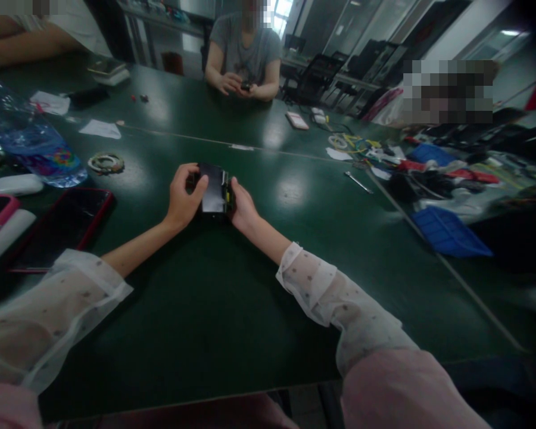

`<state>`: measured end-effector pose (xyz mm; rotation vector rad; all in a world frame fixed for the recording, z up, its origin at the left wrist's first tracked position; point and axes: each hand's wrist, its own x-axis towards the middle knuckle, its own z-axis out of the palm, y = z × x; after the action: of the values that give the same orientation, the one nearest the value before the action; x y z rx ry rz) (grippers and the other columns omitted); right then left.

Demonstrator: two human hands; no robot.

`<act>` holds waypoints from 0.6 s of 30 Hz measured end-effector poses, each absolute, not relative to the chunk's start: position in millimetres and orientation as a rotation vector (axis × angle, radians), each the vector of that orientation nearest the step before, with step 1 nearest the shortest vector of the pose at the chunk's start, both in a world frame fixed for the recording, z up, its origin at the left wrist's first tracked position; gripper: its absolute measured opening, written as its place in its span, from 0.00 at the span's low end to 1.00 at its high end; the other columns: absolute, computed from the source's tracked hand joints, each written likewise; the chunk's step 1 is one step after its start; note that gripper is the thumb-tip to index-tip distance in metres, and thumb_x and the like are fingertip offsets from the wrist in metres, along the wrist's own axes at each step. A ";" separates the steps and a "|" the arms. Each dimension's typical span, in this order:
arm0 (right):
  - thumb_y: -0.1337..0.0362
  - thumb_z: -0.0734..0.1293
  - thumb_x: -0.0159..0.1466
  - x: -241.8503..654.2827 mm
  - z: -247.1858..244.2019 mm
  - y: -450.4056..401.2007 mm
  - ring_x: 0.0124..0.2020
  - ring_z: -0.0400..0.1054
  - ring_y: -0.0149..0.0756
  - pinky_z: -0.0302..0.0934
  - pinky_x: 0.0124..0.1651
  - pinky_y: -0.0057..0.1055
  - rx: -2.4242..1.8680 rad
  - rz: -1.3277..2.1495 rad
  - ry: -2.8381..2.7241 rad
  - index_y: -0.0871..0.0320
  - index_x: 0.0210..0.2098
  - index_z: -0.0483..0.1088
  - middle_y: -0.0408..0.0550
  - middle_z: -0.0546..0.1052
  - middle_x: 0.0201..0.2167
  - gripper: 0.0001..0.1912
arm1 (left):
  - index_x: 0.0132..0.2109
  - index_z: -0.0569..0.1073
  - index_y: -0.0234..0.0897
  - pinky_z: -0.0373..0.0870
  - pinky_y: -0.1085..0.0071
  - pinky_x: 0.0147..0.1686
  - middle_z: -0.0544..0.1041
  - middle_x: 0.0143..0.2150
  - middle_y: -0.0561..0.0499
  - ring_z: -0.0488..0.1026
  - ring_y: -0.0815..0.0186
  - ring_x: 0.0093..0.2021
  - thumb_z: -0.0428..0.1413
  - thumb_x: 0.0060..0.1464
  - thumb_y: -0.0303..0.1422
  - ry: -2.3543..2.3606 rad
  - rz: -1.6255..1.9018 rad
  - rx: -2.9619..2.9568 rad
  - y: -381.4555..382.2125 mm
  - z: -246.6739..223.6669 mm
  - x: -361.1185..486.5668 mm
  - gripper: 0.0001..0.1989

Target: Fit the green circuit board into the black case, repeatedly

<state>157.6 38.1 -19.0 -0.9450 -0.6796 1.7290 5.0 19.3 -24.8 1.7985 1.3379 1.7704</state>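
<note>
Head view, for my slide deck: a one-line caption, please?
Both hands, left hand and right hand, grip a small black device above a dark green table.

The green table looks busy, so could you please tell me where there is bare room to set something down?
Bare green table lies between the sleeves, below the black device. More right of it, before the screwdriver. Crowded: phones and bottle left, blue trays right.

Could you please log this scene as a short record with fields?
Left hand: holds the left side of a black device, thumb on top
Right hand: holds its right side
Device: low over the green table; contact unclear
Left of hands: red-edged phone, bracelet, water bottle
Right: blue trays, screwdriver
Across: a person holding a small dark thing
</note>
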 end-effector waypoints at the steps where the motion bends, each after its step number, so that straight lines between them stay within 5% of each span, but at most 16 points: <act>1: 0.52 0.66 0.68 157.9 -20.1 39.9 0.41 0.76 0.36 0.72 0.48 0.38 -0.947 1.740 -0.665 0.52 0.41 0.69 0.42 0.79 0.34 0.10 | 0.46 0.71 0.43 0.71 0.61 0.49 0.74 0.51 0.47 0.73 0.59 0.49 0.56 0.63 0.45 1.331 1.774 1.778 19.5 -25.1 4.8 0.12; 13: 0.51 0.57 0.73 173.5 -16.9 56.7 0.41 0.78 0.40 0.72 0.50 0.44 -0.942 2.009 -0.644 0.54 0.38 0.72 0.46 0.80 0.31 0.18 | 0.48 0.70 0.46 0.73 0.65 0.43 0.75 0.44 0.51 0.74 0.62 0.42 0.51 0.65 0.51 1.272 1.773 1.676 21.4 -26.3 1.9 0.16; 18: 0.55 0.60 0.73 197.7 -6.8 70.8 0.36 0.76 0.37 0.73 0.44 0.37 -0.876 2.109 -0.714 0.58 0.42 0.73 0.47 0.81 0.33 0.14 | 0.46 0.70 0.46 0.74 0.65 0.42 0.74 0.41 0.51 0.74 0.62 0.41 0.52 0.63 0.53 1.286 1.755 1.590 34.0 -38.3 -3.7 0.17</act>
<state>197.7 70.8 -6.8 -0.8757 -0.7140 2.1090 -3.7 34.0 -38.3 1.5901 1.2857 1.7552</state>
